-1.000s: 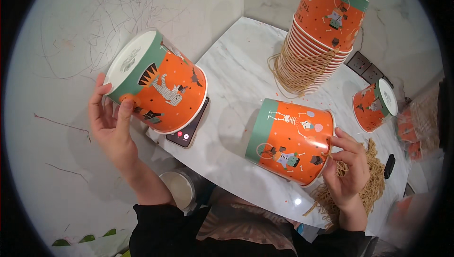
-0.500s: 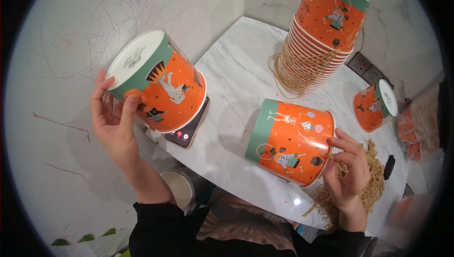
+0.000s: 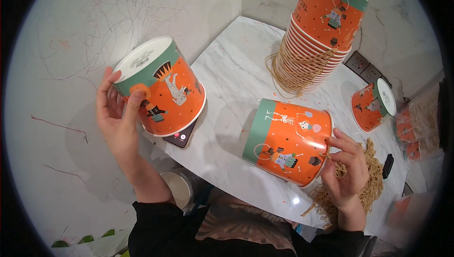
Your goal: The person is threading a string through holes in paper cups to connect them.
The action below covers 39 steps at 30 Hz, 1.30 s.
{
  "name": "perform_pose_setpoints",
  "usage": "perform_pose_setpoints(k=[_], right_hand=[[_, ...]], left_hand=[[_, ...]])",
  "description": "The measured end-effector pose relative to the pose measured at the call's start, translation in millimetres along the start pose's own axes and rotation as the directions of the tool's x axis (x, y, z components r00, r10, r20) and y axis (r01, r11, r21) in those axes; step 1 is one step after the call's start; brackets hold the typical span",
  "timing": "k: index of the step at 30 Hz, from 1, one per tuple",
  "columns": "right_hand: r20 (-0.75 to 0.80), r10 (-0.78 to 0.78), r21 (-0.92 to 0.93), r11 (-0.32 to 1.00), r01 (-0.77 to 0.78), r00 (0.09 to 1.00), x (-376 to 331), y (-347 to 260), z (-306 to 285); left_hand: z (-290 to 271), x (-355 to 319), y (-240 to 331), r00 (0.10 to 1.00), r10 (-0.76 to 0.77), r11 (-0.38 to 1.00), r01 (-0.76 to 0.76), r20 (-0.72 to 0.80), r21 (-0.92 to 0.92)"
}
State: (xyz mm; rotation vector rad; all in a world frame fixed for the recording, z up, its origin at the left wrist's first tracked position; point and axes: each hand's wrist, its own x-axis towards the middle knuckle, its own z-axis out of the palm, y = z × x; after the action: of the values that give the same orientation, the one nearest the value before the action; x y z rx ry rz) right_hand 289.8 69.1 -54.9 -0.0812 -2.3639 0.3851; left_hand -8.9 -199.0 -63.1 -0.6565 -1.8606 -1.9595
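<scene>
My left hand (image 3: 118,110) grips an orange paper bucket (image 3: 165,91) with a green band, tilted, its white base turned up, above a phone (image 3: 182,136). The thumb presses its printed side. On the right, my right hand (image 3: 347,167) pinches the rim of a second orange paper bucket (image 3: 288,139), which lies on its side with its green end to the left. A bit of tan cord shows at the pinched rim. Under and behind that hand lies a heap of tan cords (image 3: 373,176).
Behind stands a tall upside-down stack of matching buckets (image 3: 326,25), with tan cords draped round it. A single bucket (image 3: 371,106) sits at the right, near wall sockets (image 3: 364,68), wrapped buckets (image 3: 418,124) and a small black object (image 3: 388,166). A white pail (image 3: 178,188) is below the marble table's (image 3: 222,58) edge.
The bucket in my left hand has tipped and turned slightly, its base now a little lower and farther right. My right hand and its bucket have barely moved.
</scene>
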Motion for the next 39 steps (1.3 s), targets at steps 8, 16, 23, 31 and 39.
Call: perform_pose_setpoints(k=[8, 16, 23, 31, 39], right_hand=[[0.002, -0.008, -0.011, 1.000, 0.008, 1.000, 0, -1, -1], [-0.004, -0.017, -0.018, 1.000, 0.017, 1.000, -1, -1, 0], [-0.005, -0.036, -0.024, 0.999, 0.036, 0.999, 0, -2, -2], [-0.017, -0.057, -0.017, 0.998, 0.056, 0.998, -3, -4, -3], [-0.017, -0.067, -0.006, 0.998, 0.067, 0.998, -2, -2, -5]], left_hand=[[3, 6, -2, 0.995, -0.060, 0.998, 0.063, 0.081, -0.024], [2, 5, -11, 0.976, -0.126, 0.989, 0.110, 0.180, 0.097], [-5, -16, -22, 0.982, -0.124, 0.986, 0.106, 0.144, 0.127], [-11, -30, -20, 0.988, -0.108, 0.991, 0.097, 0.109, 0.097], [-20, -46, -15, 0.993, -0.090, 0.988, 0.078, 0.082, 0.135]])
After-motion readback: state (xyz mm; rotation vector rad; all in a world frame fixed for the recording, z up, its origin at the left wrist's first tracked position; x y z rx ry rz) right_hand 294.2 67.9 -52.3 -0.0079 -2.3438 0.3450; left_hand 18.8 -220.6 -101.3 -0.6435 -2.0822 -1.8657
